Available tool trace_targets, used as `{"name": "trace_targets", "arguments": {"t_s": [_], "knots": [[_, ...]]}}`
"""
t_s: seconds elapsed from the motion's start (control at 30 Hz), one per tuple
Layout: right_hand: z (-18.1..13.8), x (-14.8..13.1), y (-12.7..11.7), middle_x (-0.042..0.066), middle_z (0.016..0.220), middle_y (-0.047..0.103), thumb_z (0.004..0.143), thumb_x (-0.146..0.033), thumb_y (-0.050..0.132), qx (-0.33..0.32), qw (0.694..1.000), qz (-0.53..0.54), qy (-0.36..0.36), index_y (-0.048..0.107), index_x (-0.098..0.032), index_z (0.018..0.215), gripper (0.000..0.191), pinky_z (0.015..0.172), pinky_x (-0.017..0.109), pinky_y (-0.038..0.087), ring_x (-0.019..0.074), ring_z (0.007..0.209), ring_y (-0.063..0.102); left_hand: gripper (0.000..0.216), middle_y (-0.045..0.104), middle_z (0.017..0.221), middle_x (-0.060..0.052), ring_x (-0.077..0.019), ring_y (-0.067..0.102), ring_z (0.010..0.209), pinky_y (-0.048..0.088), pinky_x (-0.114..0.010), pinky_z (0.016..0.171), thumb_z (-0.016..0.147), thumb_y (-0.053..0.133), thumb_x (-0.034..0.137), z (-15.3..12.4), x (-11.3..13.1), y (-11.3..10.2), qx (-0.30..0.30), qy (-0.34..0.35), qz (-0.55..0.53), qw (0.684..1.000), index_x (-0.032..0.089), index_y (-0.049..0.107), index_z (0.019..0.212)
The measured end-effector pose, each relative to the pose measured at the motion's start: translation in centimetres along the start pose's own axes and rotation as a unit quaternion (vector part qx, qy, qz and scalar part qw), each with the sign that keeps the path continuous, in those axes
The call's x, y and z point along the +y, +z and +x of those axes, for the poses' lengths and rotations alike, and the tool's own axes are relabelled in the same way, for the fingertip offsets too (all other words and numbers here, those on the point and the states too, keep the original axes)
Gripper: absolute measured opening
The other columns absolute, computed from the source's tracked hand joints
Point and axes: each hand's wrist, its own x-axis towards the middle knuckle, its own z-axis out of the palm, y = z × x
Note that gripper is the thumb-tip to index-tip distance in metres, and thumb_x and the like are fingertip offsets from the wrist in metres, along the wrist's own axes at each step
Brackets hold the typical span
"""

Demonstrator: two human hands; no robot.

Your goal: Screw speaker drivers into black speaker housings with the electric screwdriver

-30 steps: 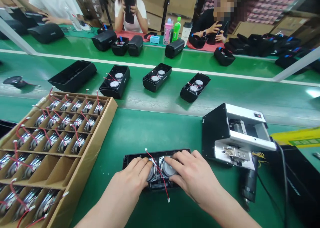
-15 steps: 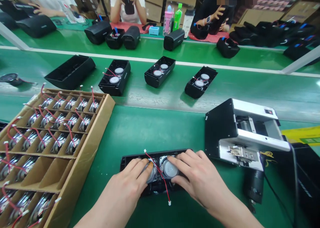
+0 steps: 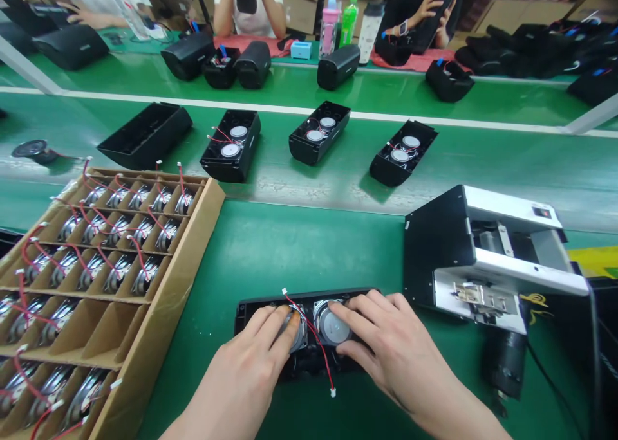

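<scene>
My left hand (image 3: 251,363) and right hand (image 3: 391,356) lie flat, fingers spread, on the black speaker housing (image 3: 251,311) at six o'clock on the green worktop (image 3: 299,247); neither grip closes on anything. Their fingertips press the two round drivers (image 3: 333,324) inside. A red wire (image 3: 321,356) trails between them. The cardboard tray (image 3: 159,318) sits at nine o'clock.

Readable text: none anywhere in view.
Yellow label (image 3: 596,262) at right edge: print too small and cut off to read.
Bottles (image 3: 349,17) at far side: labels blurred, unreadable.
</scene>
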Motion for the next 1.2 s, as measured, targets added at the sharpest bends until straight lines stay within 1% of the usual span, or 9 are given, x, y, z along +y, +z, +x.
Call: {"name": "trace_targets", "arguments": {"t_s": [0.2,0.47,0.6,0.77,1.0,1.07,1.13,1.17,1.2], "knots": [[-0.07,-0.13,0.13,0.002,0.108,0.07,0.096,-0.03,0.076,-0.006,1.0,0.001,0.01,0.061,-0.027,0.134,0.041,0.076,0.038,0.033,0.0232,0.092,0.055,0.053,0.068,0.138,-0.014,-0.0317,0.067,0.123,0.07,-0.045,0.089,0.093,0.048,-0.002,-0.18,0.31,0.36,0.011,-0.005,0.013,1.0,0.017,0.06,0.141],[-0.42,-0.06,0.28,0.001,0.11,0.069,0.095,-0.027,0.077,-0.001,1.0,-0.004,0.009,0.06,-0.027,0.137,0.046,0.08,0.039,0.035,0.0227,0.094,0.055,0.056,0.068,0.136,-0.015,-0.0311,0.066,0.122,0.07,-0.045,0.09,0.088,0.05,-0.006,-0.12,0.44,0.52,0.028,0.005,0.032,0.999,0.014,0.061,0.139],[-0.41,-0.06,0.35,0.001,0.111,0.069,0.095,-0.025,0.077,0.006,1.0,-0.007,0.01,0.059,-0.027,0.138,0.047,0.08,0.038,0.034,0.0226,0.095,0.055,0.055,0.069,0.135,-0.014,-0.0312,0.067,0.122,0.071,-0.044,0.088,0.088,0.05,-0.005,-0.13,0.58,0.61,0.037,0.009,0.057,0.998,0.014,0.061,0.138],[-0.14,-0.19,0.39,0.001,0.109,0.068,0.092,-0.024,0.081,0.009,1.0,-0.018,0.011,0.061,-0.026,0.136,0.049,0.08,0.037,0.032,0.0224,0.094,0.055,0.054,0.069,0.134,-0.015,-0.033,0.067,0.121,0.071,-0.047,0.087,0.087,0.05,-0.002,-0.06,0.72,0.6,0.041,0.017,0.082,0.996,0.013,0.06,0.138],[0.05,0.08,0.74,-0.001,0.105,0.071,0.092,-0.026,0.081,0.034,0.999,-0.016,-0.003,0.064,-0.028,0.134,0.045,0.08,0.037,0.03,0.0213,0.091,0.056,0.06,0.072,0.131,-0.014,-0.0295,0.071,0.115,0.071,-0.04,0.083,0.081,0.046,-0.005,0.35,0.31,0.25,0.052,0.028,0.086,0.995,0.013,0.06,0.137],[0.03,0.06,0.82,-0.001,0.104,0.071,0.096,-0.029,0.075,0.042,0.999,-0.013,-0.002,0.065,-0.028,0.133,0.038,0.08,0.037,0.03,0.0211,0.091,0.056,0.06,0.073,0.13,-0.014,-0.0293,0.073,0.115,0.071,-0.04,0.083,0.081,0.046,-0.005,0.54,0.19,0.35,0.053,0.034,0.086,0.994,0.013,0.06,0.136],[0.1,-0.1,0.78,-0.001,0.103,0.071,0.105,-0.036,0.062,0.055,0.998,-0.018,-0.003,0.066,-0.029,0.131,0.028,0.08,0.038,0.031,0.0207,0.089,0.057,0.059,0.074,0.13,-0.015,-0.0298,0.074,0.114,0.071,-0.04,0.084,0.081,0.046,-0.003,0.61,0.04,0.59,0.049,0.04,0.09,0.994,0.013,0.061,0.135],[0.19,-0.2,0.7,-0.001,0.101,0.071,0.109,-0.041,0.051,0.066,0.998,-0.024,-0.005,0.067,-0.029,0.13,0.029,0.08,0.038,0.031,0.0204,0.088,0.058,0.058,0.074,0.13,-0.016,-0.0305,0.075,0.114,0.071,-0.04,0.084,0.081,0.047,-0.002,0.55,-0.06,0.68,0.047,0.043,0.097,0.993,0.012,0.061,0.135],[0.31,-0.27,0.59,-0.001,0.099,0.071,0.112,-0.045,0.04,0.079,0.996,-0.033,-0.01,0.068,-0.029,0.127,0.036,0.08,0.038,0.032,0.02,0.087,0.059,0.056,0.074,0.13,-0.017,-0.0311,0.075,0.113,0.071,-0.04,0.084,0.082,0.048,-0.001,0.4,-0.19,0.68,0.05,0.05,0.107,0.992,0.011,0.062,0.134]]}}
